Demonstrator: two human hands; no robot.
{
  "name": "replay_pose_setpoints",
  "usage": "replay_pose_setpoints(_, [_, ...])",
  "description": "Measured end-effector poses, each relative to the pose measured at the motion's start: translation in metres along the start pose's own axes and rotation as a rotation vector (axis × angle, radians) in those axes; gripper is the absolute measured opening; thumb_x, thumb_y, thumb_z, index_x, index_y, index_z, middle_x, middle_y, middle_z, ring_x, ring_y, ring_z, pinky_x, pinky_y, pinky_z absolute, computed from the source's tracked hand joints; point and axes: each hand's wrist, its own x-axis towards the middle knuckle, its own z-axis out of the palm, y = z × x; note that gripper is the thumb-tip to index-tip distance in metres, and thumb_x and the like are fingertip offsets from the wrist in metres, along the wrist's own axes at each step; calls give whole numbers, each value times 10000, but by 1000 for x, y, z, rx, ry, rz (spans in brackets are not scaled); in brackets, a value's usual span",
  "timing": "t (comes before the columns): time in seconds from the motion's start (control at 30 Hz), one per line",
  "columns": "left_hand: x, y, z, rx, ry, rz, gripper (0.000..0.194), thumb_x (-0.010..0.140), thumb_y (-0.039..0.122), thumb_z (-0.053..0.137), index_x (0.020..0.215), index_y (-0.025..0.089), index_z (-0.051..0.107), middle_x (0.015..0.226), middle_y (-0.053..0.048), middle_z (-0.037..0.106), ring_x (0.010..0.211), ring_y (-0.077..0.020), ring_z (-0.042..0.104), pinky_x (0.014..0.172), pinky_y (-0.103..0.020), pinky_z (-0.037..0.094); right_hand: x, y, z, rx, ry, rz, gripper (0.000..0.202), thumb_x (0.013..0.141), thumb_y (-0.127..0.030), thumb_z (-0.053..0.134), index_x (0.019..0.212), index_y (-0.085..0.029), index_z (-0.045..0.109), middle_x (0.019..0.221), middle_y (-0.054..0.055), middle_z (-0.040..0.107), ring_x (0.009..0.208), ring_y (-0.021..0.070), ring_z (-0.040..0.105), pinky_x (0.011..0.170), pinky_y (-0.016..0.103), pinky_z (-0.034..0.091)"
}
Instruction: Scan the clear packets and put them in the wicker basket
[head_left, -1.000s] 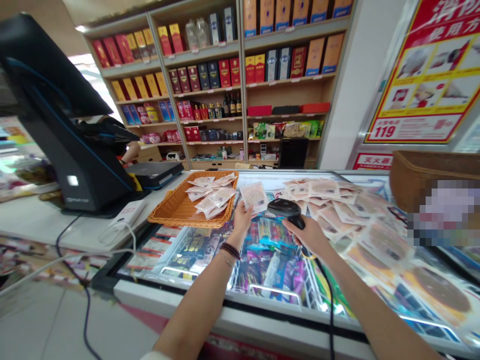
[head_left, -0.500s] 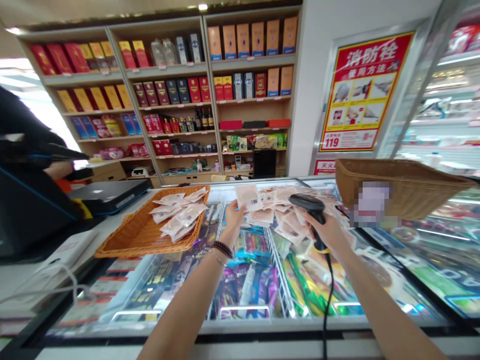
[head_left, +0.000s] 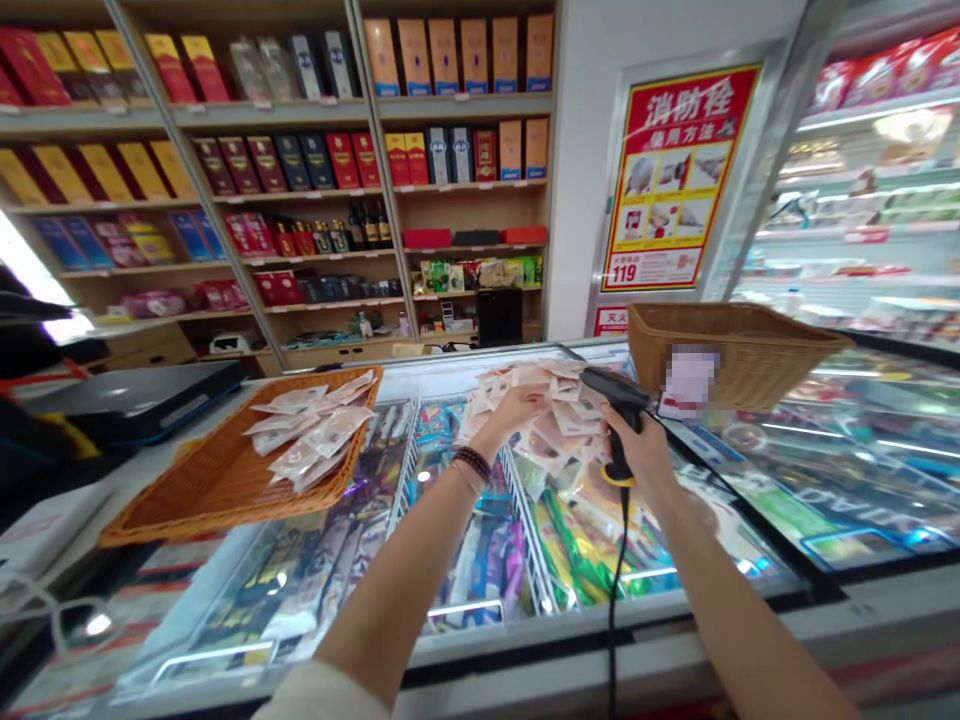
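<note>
My right hand [head_left: 637, 440] is wrapped round the handle of a black barcode scanner [head_left: 616, 388], whose head points left over a pile of small pale packets [head_left: 566, 412]. The pile lies on the glass top of a freezer. At the pile's left part is my left hand [head_left: 519, 405], its fingers over the packets; whether it pinches one is too small to tell. An orange wicker basket [head_left: 225, 500] to the left holds several similar packets [head_left: 311, 425]. The scanner's black cord [head_left: 616, 590] hangs down toward the freezer's front edge.
A brown wicker basket [head_left: 735, 350] with a blurred label stands at the back right of the freezer [head_left: 480, 665]. A flat black device [head_left: 157, 395] is at the left. Behind are shelves of boxes [head_left: 442, 185] and a red poster [head_left: 679, 180].
The view has turned and shifted to the right. My left hand, which held up a packet, has moved right onto the pile, and that packet is no longer distinct. The scanner stays in my right hand.
</note>
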Motion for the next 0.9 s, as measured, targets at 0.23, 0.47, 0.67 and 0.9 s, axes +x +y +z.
replay_pose_setpoints(0.23, [-66, 10, -48, 200, 38, 69, 208, 790, 291, 815, 963, 182, 854, 1052, -124, 842, 921, -250, 784, 903, -370, 631, -7, 21, 22, -140, -121, -35, 534, 721, -748, 748, 734, -244, 573, 523, -19, 581, 400, 152, 533, 396, 283, 427])
replay_pose_setpoints(0.47, [-124, 52, -152, 384, 354, 53, 169, 840, 243, 714, 944, 194, 837, 1037, -102, 836, 961, -245, 770, 975, -380, 611, -23, 18, 75, -176, -259, -58, 557, 683, -765, 757, 736, -239, 582, 492, -9, 596, 355, 145, 500, 366, 280, 399])
replay_pose_setpoints(0.67, [-163, 80, -235, 836, 647, -45, 337, 848, 129, 621, 1151, 155, 769, 1298, -153, 763, 1218, -289, 699, 1127, -456, 518, -47, 2, 133, -133, -381, -103, 509, 726, -722, 740, 715, -247, 557, 484, -15, 577, 367, 148, 514, 385, 280, 412])
replay_pose_setpoints(0.9, [-184, 72, -280, 1114, 686, -410, 487, 836, 269, 780, 1284, 107, 680, 1319, -231, 728, 1289, -370, 665, 1112, -455, 491, -70, 7, 172, -170, -472, -118, 492, 768, -734, 682, 792, -248, 605, 522, -9, 617, 405, 186, 570, 446, 306, 454])
